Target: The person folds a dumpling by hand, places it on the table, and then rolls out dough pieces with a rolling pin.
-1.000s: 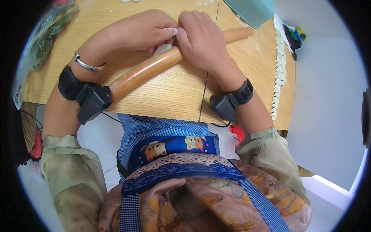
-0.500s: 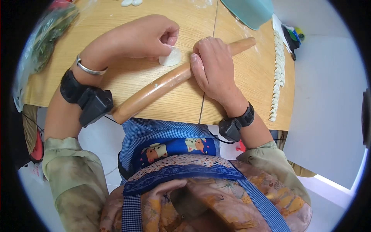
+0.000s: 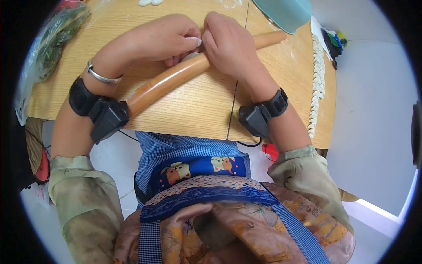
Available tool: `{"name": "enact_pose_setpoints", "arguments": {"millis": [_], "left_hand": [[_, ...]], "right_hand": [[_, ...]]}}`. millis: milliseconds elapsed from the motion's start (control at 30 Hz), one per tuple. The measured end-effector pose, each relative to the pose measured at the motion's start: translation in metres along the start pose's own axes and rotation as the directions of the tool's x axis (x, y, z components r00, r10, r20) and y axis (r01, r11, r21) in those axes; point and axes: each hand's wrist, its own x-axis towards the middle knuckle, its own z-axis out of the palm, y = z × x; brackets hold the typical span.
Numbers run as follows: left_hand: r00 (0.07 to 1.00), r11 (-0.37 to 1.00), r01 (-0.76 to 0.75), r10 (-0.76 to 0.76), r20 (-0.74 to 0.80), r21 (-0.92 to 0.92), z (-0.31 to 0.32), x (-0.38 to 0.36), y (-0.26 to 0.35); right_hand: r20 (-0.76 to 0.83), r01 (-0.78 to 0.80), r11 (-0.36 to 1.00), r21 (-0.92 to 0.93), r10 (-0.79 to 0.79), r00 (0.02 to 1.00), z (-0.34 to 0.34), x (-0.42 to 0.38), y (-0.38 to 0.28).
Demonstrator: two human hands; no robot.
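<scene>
A long wooden rolling pin (image 3: 169, 81) lies slantwise over the table, its far end up and to the right. My right hand (image 3: 231, 44) is closed over it, beyond its middle. Just left of that hand, my left hand (image 3: 178, 42) has its fingers curled on a small round of dough (image 3: 191, 56). Most of the dough is hidden by the pin and my hands; only a pale sliver shows.
A teal bowl (image 3: 288, 13) stands at the back right. Folded dough pieces form a long row (image 3: 316, 79) by the right edge. Several small dough discs (image 3: 150, 2) lie at the back. A plastic bag of greens (image 3: 55, 44) is on the left.
My right hand has moved the rolling pin away from me, onto the dough. The dough, plainly visible before, is now mostly covered. My left hand has stayed close to its place.
</scene>
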Motion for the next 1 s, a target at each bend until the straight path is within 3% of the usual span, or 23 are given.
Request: {"name": "enact_pose_setpoints", "arguments": {"millis": [133, 300, 367, 500, 567, 667, 800, 867, 1000], "left_hand": [[0.998, 0.997, -0.062, 0.063, -0.026, 0.033, -0.002, 0.0, -0.003], [0.996, 0.997, -0.077, 0.077, -0.033, 0.011, 0.003, -0.001, -0.001], [0.961, 0.935, -0.256, 0.274, -0.041, 0.247, 0.005, 0.001, -0.005], [0.97, 0.941, -0.231, 0.244, -0.022, 0.247, 0.006, 0.004, -0.004], [0.979, 0.977, -0.173, 0.185, -0.083, 0.128, 0.005, 0.0, -0.002], [0.969, 0.973, -0.225, 0.229, -0.094, 0.058, 0.006, 0.003, -0.012], [0.962, 0.967, -0.235, 0.245, -0.117, 0.098, 0.006, 0.003, -0.009], [0.984, 0.988, -0.131, 0.14, -0.114, 0.079, 0.004, 0.003, -0.006], [0.982, 0.975, -0.144, 0.162, -0.101, 0.167, -0.001, 0.004, -0.007]], "right_hand": [[0.017, -0.081, 0.997, 0.002, 0.081, 0.997, 0.005, 0.011, -0.001], [0.014, -0.047, 0.999, -0.021, 0.047, 0.999, -0.008, -0.015, -0.006], [0.04, -0.039, 0.999, -0.035, 0.041, 0.998, -0.019, -0.034, -0.009], [0.043, -0.017, 1.0, -0.007, 0.017, 0.999, -0.034, -0.062, -0.014], [0.054, -0.022, 1.0, 0.001, 0.022, 0.998, -0.036, -0.066, -0.014], [0.047, -0.04, 0.999, 0.014, 0.039, 0.998, -0.033, -0.064, -0.015], [0.048, -0.008, 0.999, -0.051, 0.01, 0.999, -0.027, -0.05, -0.011], [0.041, 0.008, 0.996, -0.088, -0.005, 0.999, -0.02, -0.039, -0.008], [0.008, 0.05, 0.994, -0.094, -0.049, 0.999, -0.004, -0.013, 0.002]]}}
